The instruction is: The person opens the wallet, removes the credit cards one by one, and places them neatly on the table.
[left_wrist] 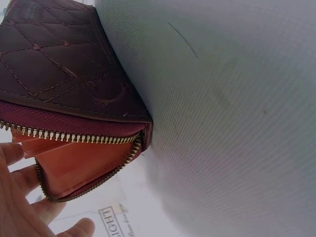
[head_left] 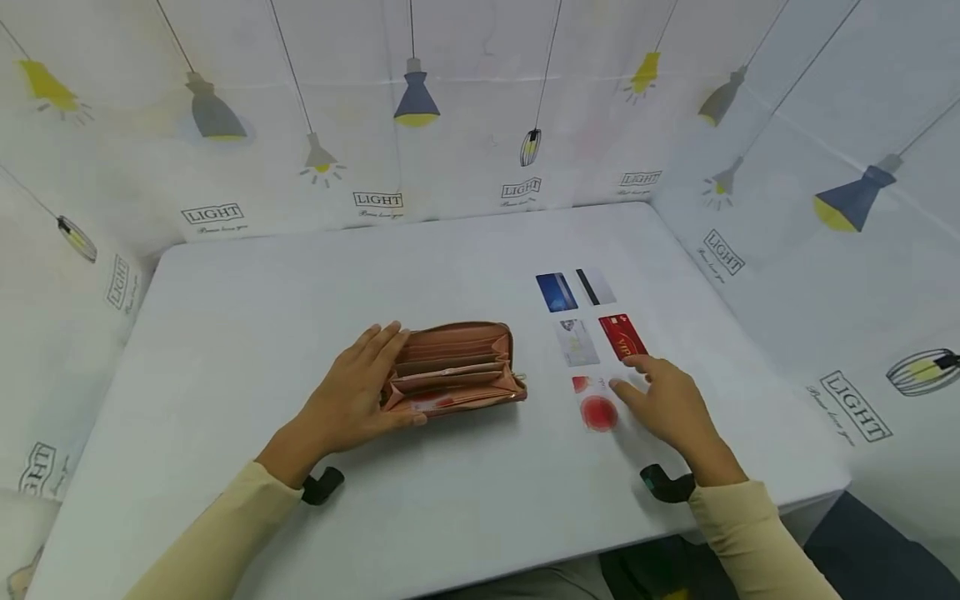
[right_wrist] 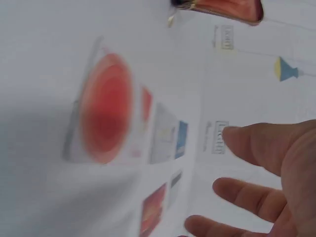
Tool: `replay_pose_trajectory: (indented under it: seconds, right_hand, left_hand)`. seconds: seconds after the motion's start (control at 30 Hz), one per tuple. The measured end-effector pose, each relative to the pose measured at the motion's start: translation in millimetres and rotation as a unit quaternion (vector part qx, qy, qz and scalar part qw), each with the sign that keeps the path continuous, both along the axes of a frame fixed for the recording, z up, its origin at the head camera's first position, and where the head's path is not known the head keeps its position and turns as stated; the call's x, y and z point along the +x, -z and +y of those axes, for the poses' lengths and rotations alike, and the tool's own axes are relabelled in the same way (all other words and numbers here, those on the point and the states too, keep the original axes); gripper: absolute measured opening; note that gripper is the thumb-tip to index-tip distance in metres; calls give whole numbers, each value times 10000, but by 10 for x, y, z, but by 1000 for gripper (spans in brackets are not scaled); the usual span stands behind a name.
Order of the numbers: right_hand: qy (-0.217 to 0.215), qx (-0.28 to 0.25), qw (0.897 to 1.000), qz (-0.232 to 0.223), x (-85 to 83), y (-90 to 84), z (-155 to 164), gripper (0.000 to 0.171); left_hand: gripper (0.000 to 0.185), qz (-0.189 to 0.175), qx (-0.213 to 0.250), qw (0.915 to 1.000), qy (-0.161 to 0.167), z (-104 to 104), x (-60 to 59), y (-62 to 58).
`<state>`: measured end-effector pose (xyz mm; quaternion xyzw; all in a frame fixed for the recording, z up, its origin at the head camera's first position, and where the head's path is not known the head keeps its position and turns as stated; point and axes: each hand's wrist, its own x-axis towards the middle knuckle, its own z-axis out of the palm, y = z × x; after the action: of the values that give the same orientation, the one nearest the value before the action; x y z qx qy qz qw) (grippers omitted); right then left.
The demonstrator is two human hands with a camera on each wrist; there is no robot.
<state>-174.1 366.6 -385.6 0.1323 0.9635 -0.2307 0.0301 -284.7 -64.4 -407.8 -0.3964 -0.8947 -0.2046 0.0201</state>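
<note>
My left hand (head_left: 360, 387) holds the left end of a zip-around wallet (head_left: 453, 400), thumb along the near edge and fingers over the far side. The wallet's zip is undone, and its pink lining with several pockets shows. In the left wrist view, the wallet's dark quilted outside (left_wrist: 59, 59) and brass zip teeth are close up. My right hand (head_left: 667, 404) hovers with spread fingers over the right side of the cards, nothing in its grasp. Nearest to it are a white card with a red circle (head_left: 598, 412) and a red VIP card (head_left: 622, 335).
Farther back on the white table (head_left: 300, 283) lie a blue card (head_left: 557, 292), a silver card with a dark stripe (head_left: 600, 287) and a grey-white card (head_left: 577, 342). Lamp-printed cloth walls (head_left: 465, 125) border the table behind and at both sides.
</note>
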Motion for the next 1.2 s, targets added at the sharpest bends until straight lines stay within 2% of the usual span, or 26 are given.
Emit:
replay_pose_trajectory:
  seconds: [0.17, 0.33, 0.47, 0.6, 0.67, 0.73, 0.9, 1.07, 1.2]
  right_hand:
    - [-572, -21, 9959, 695, -118, -281, -276, 49]
    - [-1581, -172, 9774, 1393, -304, -552, -744, 37]
    - [-2722, -447, 9506, 1423, -449, -694, -1143, 26]
    - [-3940, -585, 9127, 907, -587, -684, -1476, 16]
    - [-4310, -447, 8989, 658, -652, -626, -1621, 14]
    - [-4532, 7, 8897, 558, -705, -556, -1736, 11]
    - [-4671, 789, 8793, 496, -783, -437, -1898, 7]
    - [-4727, 847, 8765, 341, -823, -430, -1947, 6]
    - [-4904, 814, 8671, 317, -850, -428, -1962, 8]
  left_hand:
    - [117, 4, 57, 10000, 4, -31, -26, -16]
    - [118, -44, -17, 10000, -33, -32, -45, -31]
    - [119, -21, -102, 9999, -53, -35, -52, -35]
    - [118, -8, -146, 9999, -70, -38, -54, -40]
    - [118, 0, -166, 9998, -89, -48, -50, -44]
    - [118, 15, -161, 9998, -97, -52, -45, -42]
    - [117, 112, -138, 9998, -73, -39, -42, -41]
    - [117, 230, -259, 9994, -52, -38, -42, -42]
    - [118, 232, -259, 9994, -63, -56, -42, -35]
